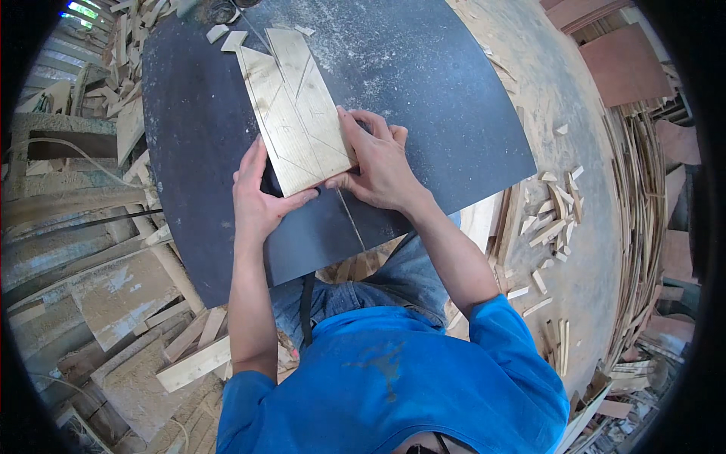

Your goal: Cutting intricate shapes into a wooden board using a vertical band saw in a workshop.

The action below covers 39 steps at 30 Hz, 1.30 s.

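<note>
A pale wooden board [299, 125] lies on a dark, dust-streaked table [431, 98]. Pencil-like lines run across its face, and its far end is cut into a notched, pointed shape. My left hand [255, 193] grips the board's left edge, with the thumb at the near edge. On the opposite side, my right hand [378, 159] is closed around the near right corner, its fingers curled along the right edge. Small wood offcuts [234, 41] lie beside the board's far end. A thin straight slot [352, 219] runs through the tabletop toward me.
Beyond the far end stands a dark machine part [221, 12], only partly visible. Scrap wood [193, 363] is heaped at the left. On the dusty floor [582, 280] at the right lie several small offcuts [556, 219], beside a stack of long thin strips [643, 197].
</note>
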Tool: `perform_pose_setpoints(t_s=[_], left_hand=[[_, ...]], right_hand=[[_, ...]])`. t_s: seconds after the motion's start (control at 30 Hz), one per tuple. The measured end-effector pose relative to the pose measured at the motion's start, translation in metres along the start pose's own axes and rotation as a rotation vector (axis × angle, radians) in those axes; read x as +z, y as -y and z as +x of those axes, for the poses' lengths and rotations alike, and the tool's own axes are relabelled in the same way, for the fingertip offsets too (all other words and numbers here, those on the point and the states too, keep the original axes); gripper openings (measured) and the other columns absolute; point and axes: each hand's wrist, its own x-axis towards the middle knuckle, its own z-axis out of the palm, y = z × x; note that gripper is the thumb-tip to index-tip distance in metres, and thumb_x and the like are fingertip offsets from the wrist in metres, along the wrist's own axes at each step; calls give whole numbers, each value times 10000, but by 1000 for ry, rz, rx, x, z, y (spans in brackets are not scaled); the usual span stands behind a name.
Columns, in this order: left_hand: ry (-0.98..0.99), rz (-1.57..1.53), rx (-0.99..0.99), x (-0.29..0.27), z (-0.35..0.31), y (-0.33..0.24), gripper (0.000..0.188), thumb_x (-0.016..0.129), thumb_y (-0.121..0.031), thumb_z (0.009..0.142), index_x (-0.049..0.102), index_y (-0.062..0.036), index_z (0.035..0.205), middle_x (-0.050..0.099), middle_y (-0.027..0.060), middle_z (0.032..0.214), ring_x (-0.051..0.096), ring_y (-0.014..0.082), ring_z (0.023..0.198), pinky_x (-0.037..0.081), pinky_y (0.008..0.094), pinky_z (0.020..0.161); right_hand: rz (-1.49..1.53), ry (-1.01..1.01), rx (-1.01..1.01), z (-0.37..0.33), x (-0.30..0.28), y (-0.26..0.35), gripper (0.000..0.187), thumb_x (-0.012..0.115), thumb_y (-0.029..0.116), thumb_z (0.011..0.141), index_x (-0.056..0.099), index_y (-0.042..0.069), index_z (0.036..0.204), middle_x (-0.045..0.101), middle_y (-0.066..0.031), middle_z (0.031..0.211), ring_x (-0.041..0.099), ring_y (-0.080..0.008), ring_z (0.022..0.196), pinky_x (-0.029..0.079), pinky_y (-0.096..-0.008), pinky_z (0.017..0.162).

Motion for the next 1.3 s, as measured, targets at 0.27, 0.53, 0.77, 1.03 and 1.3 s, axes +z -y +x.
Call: perform_pose_setpoints(t_s=[0.27,0.53,0.77,1.03,1.3], left_hand=[[-1,-18,5,-1,5,2,1239,1033,-483,580,509,-77,1627,569,189,1604,556,353,1465,417,472,1200],[-7,1,0,-1,11,6,1230,1029,-512,582,523,-75,1614,571,206,1592,555,369,1466,420,476,1205],[-7,-22,-7,0,17,10,1237,1030,-522,576,525,-76,1613,571,210,1590,552,373,1468,416,487,1208],[-5,-2,2,0,24,16,1247,1026,-537,577,515,-71,1615,565,218,1595,537,374,1483,407,492,1219],[-11,-30,20,-1,31,15,1227,1029,-522,574,534,-65,1600,569,220,1593,557,381,1467,430,490,1207]], right_hand=[[-9,-24,-18,5,3,-3,1200,819,713,784,392,17,1662,573,-239,1527,491,-393,1420,301,-509,1111],[6,-15,-28,12,4,-6,1195,785,742,800,399,-1,1653,583,-230,1511,474,-379,1434,292,-523,1106],[-11,-31,-42,17,5,-9,1187,777,748,807,404,-3,1647,589,-224,1499,466,-376,1437,287,-519,1097],[19,-25,-35,24,5,-9,1191,786,751,795,414,6,1646,583,-221,1506,468,-369,1429,286,-511,1105],[-5,-61,-20,26,7,-10,1169,803,738,783,449,21,1637,580,-208,1504,491,-352,1401,305,-489,1100]])
